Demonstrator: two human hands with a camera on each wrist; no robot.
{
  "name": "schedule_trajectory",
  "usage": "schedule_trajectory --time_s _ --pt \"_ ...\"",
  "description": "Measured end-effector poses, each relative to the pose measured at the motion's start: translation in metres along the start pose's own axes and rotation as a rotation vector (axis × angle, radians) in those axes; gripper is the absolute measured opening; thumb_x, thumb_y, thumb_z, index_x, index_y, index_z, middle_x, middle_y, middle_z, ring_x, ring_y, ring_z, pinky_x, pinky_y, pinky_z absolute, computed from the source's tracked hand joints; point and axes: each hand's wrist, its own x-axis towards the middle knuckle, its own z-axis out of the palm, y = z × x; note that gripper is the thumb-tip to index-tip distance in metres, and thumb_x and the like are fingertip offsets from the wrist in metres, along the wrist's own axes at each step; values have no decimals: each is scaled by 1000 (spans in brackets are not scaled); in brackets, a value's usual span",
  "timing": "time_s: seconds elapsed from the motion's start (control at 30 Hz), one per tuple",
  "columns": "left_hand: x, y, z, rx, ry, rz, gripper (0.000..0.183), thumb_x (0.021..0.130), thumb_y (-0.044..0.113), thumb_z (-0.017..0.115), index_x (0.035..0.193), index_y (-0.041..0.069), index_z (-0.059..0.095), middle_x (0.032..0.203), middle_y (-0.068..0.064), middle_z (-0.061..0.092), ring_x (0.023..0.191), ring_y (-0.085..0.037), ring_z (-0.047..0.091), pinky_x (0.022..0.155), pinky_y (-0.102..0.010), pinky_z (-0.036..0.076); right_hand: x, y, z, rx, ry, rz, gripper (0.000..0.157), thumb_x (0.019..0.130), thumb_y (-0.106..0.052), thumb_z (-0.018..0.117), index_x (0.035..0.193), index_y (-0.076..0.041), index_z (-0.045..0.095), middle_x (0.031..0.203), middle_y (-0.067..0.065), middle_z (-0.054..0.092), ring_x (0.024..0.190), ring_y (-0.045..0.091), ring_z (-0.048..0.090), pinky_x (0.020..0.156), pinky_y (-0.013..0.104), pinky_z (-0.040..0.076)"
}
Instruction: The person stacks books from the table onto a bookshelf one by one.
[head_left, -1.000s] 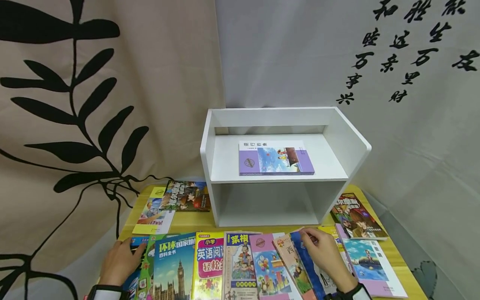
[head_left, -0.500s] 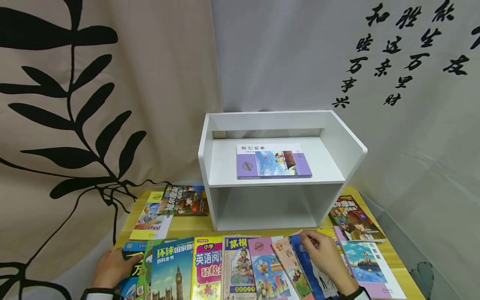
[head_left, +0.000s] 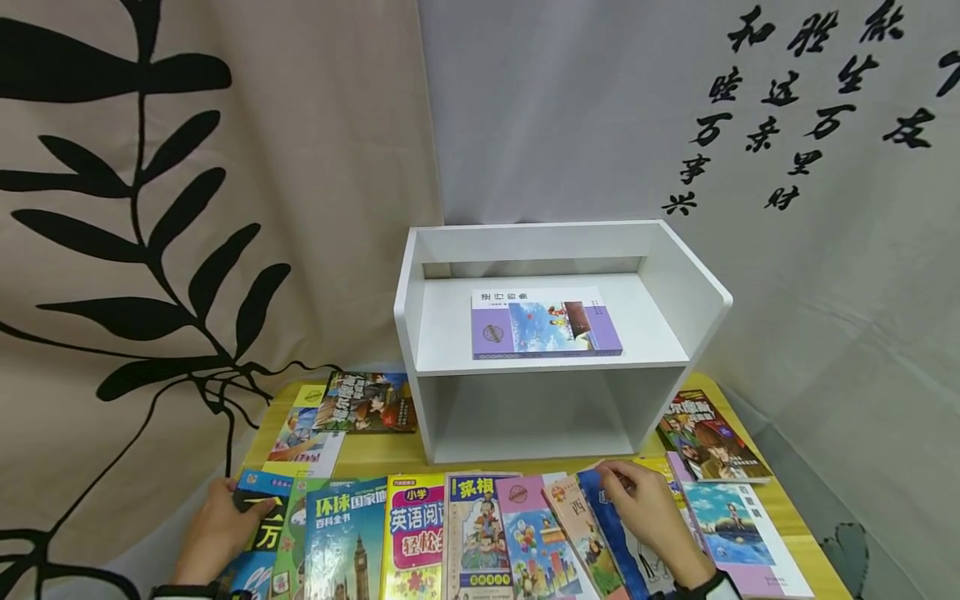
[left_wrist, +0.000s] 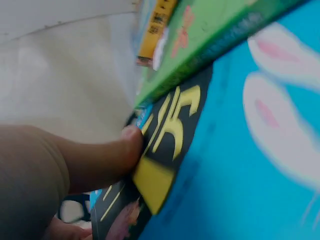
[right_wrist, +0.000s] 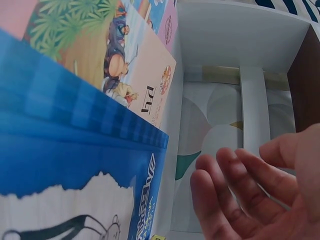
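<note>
At the left end of the row, my left hand (head_left: 222, 531) pinches a blue book (head_left: 258, 557) with a black title band. Its thumb (left_wrist: 112, 159) lies on the cover in the left wrist view, while the other fingers are mostly hidden behind. A green book (left_wrist: 200, 55) stands right beside it. My right hand (head_left: 648, 518) is at the top of a dark blue book (head_left: 613, 533) towards the right end. In the right wrist view its loosely bent fingers (right_wrist: 237, 175) hold nothing and sit apart from that book and the peach-coloured book (right_wrist: 150, 90).
A white two-level shelf (head_left: 551, 371) stands behind the row, with a purple book (head_left: 546, 323) lying on its upper level. More books lie at the back left (head_left: 365, 402) and on the right (head_left: 712, 437) of the yellow table (head_left: 382, 447). Curtains hang behind.
My left hand has shifted slightly left and down, and more of the blue book's black band shows. The right hand stays by the dark blue book. The head view has tilted a little.
</note>
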Motion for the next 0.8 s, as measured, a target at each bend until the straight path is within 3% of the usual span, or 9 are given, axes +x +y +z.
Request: schedule_trajectory --time_s 0.2,0.3,0.43,0.63,0.7,0.8 --pt "-23 25 -15 59 90 13 88 98 32 73 153 -14 23 127 -47 50 105 -56 59 82 -63 53 -1 0 -1 -12 -4 -14 33 107 -37 60 119 -14 79 82 4 74 63 10 63 59 31 52" --pt "-34 35 -24 109 162 56 80 98 27 71 150 -14 25 125 -48 52 106 -60 58 85 -68 51 0 -1 -2 -18 -4 -35 32 107 -37 60 119 -15 79 83 3 73 60 10 59 57 31 49" --pt "-50 41 -37 140 272 127 71 98 23 69 145 -13 30 111 -44 61 93 -60 62 72 -65 51 0 -3 -1 -17 -24 -51 35 107 -42 59 118 -15 79 85 3 74 62 10 59 57 30 48" --pt "-78 57 -54 81 453 267 59 102 23 64 142 -10 35 84 -30 63 61 -42 59 49 -54 44 1 -6 2 -35 -27 -55 35 105 -45 60 118 -20 79 92 0 77 68 8 63 60 31 53" --pt "-88 65 -56 46 508 300 57 104 26 63 143 -7 37 87 -30 64 60 -38 59 47 -51 43 1 -6 3 -34 -20 -64 31 105 -45 61 116 -23 80 94 -2 78 69 8 64 62 31 55" --pt "-106 79 -55 -46 570 324 60 103 29 64 145 -5 37 102 -36 66 70 -46 64 53 -54 46 2 -10 6 -24 -16 -78 29 104 -45 62 115 -26 79 94 -3 78 69 9 64 62 32 54"
